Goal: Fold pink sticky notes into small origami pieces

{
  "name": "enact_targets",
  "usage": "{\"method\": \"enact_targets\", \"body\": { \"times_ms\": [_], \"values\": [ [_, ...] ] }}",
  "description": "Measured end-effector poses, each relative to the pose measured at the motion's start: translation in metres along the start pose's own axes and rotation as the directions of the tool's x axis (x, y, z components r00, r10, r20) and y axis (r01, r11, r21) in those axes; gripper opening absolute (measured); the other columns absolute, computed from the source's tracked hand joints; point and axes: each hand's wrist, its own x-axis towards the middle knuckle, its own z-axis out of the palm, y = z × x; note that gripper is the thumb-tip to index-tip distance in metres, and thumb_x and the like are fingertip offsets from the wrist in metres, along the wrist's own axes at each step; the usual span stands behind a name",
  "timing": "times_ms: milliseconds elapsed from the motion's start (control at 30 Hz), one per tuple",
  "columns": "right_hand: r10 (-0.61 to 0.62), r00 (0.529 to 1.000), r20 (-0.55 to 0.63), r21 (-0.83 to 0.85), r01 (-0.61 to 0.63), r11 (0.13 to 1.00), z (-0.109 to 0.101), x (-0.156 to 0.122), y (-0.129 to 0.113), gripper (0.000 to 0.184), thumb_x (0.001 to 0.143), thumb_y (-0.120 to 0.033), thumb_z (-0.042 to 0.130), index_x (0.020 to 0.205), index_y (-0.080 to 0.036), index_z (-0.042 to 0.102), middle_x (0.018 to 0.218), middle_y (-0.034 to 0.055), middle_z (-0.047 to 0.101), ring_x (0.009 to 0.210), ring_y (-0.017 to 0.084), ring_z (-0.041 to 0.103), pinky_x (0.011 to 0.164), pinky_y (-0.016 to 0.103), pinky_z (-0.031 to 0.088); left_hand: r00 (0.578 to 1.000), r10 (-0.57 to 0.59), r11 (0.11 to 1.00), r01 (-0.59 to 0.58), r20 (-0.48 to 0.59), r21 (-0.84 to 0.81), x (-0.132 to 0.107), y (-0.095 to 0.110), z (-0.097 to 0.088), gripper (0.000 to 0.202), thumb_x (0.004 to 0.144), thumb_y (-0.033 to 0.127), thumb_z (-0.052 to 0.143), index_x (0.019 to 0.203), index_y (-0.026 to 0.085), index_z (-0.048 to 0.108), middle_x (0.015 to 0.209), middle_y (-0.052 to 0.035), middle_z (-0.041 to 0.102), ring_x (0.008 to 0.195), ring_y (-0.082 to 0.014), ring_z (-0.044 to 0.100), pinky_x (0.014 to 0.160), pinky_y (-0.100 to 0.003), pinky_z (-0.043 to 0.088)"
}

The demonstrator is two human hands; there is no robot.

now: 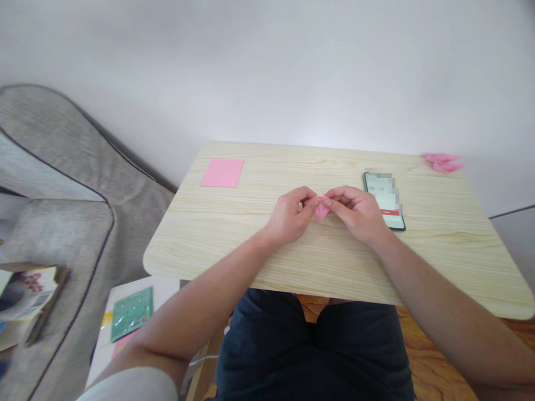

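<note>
Between my two hands is a small folded piece of pink paper (321, 211), held just above the middle of the table. My left hand (292, 214) pinches its left side with thumb and fingers. From the right, my right hand (355, 211) grips the same paper, its thumb against the top part. The fingertips cover much of the paper, so its full folded shape is hidden. A phone (396, 221) with a lit screen lies just beyond and to the right of my right hand.
A flat square of pink paper (222, 172) lies at the table's (200, 234) back left. Folded pink paper pieces (443, 162) sit at the back right edge. A grey sofa (75, 167) stands left, with a green packet (132, 313) on a white surface beside it.
</note>
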Motion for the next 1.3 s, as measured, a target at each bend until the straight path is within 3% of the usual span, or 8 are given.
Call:
{"method": "enact_targets", "body": {
  "times_ms": [267,367,467,567,700,867,1100,1300],
  "values": [
    [0.087,0.996,-0.002,0.021,-0.087,0.996,-0.001,0.001,0.007,0.031,0.084,-0.045,0.082,0.104,-0.024,0.07,0.081,0.0016,0.078,0.072,0.019,0.073,0.065,0.032,0.054,0.996,-0.088,0.996,0.088,0.032,-0.02,0.002,-0.002,0.002,0.031,0.097,0.043,0.058,0.086,0.016,0.069,0.077,-0.0019,0.069,0.068,-0.0125,0.056,0.062,-0.026,0.041],
    [0.192,0.981,0.027,0.002,-0.192,0.981,-0.003,-0.001,0.0,0.035,0.083,-0.046,0.081,0.105,-0.024,0.066,0.074,-0.0002,0.075,0.065,0.018,0.07,0.06,0.03,0.051,0.983,-0.17,0.983,0.174,0.063,-0.052,0.002,0.003,-0.004,0.025,0.093,0.041,0.064,0.099,0.018,0.066,0.072,0.0006,0.068,0.065,-0.0124,0.058,0.06,-0.025,0.04],
    [0.284,0.957,0.067,-0.006,-0.284,0.959,-0.003,-0.013,-0.009,0.032,0.083,-0.044,0.081,0.1,-0.025,0.061,0.069,-0.0018,0.073,0.058,0.017,0.065,0.055,0.029,0.048,0.967,-0.22,0.971,0.23,0.13,-0.07,-0.011,0.013,-0.012,0.036,0.089,0.036,0.069,0.121,0.022,0.058,0.076,0.0024,0.072,0.068,-0.0135,0.063,0.063,-0.026,0.043],
    [0.301,0.95,0.081,-0.071,-0.296,0.953,0.003,-0.036,-0.015,0.025,0.087,-0.041,0.076,0.094,-0.025,0.058,0.068,-0.0024,0.071,0.058,0.017,0.064,0.053,0.028,0.043,0.951,-0.234,0.972,0.233,0.203,0.03,-0.037,0.023,-0.013,0.034,0.092,0.038,0.066,0.123,0.025,0.059,0.088,0.0008,0.076,0.08,-0.0168,0.069,0.074,-0.031,0.049],
    [0.173,0.985,-0.021,-0.273,-0.173,0.946,0.018,-0.072,-0.017,0.017,0.093,-0.038,0.07,0.09,-0.025,0.058,0.081,-0.0004,0.073,0.07,0.018,0.068,0.062,0.031,0.047,0.984,-0.171,0.931,0.142,0.057,0.337,-0.073,0.03,0.0,0.025,0.095,0.036,0.065,0.119,0.028,0.063,0.097,0.0004,0.077,0.106,-0.0241,0.067,0.1,-0.045,0.043],
    [-0.098,0.994,-0.055,-0.652,0.038,0.758,0.024,-0.097,-0.011,0.015,0.099,-0.039,0.063,0.094,-0.024,0.064,0.089,0.0046,0.071,0.085,0.023,0.066,0.075,0.037,0.049,0.997,-0.077,0.849,0.07,-0.008,0.524,-0.088,0.028,0.015,0.022,0.096,0.037,0.064,0.116,0.028,0.066,0.106,-0.0019,0.074,0.111,-0.0265,0.06,0.096,-0.045,0.042],
    [-0.244,0.969,0.024,-0.74,0.182,0.648,0.018,-0.104,0.0,0.013,0.1,-0.035,0.063,0.103,-0.023,0.067,0.106,0.0098,0.07,0.104,0.03,0.062,0.094,0.047,0.049,0.999,0.029,0.832,-0.041,0.031,0.554,-0.088,0.031,0.02,0.018,0.1,0.034,0.059,0.114,0.03,0.069,0.121,-0.0021,0.071,0.116,-0.0252,0.057,0.097,-0.043,0.042],
    [-0.273,0.961,0.043,-0.679,0.228,0.697,0.017,-0.109,-0.002,0.017,0.096,-0.027,0.065,0.113,-0.023,0.069,0.113,0.0091,0.072,0.108,0.03,0.063,0.098,0.049,0.049,0.994,0.076,0.831,-0.107,0.08,0.545,-0.094,0.035,0.019,0.02,0.1,0.028,0.057,0.114,0.028,0.071,0.125,-0.0019,0.071,0.119,-0.0248,0.057,0.1,-0.043,0.042]
  ]
}}
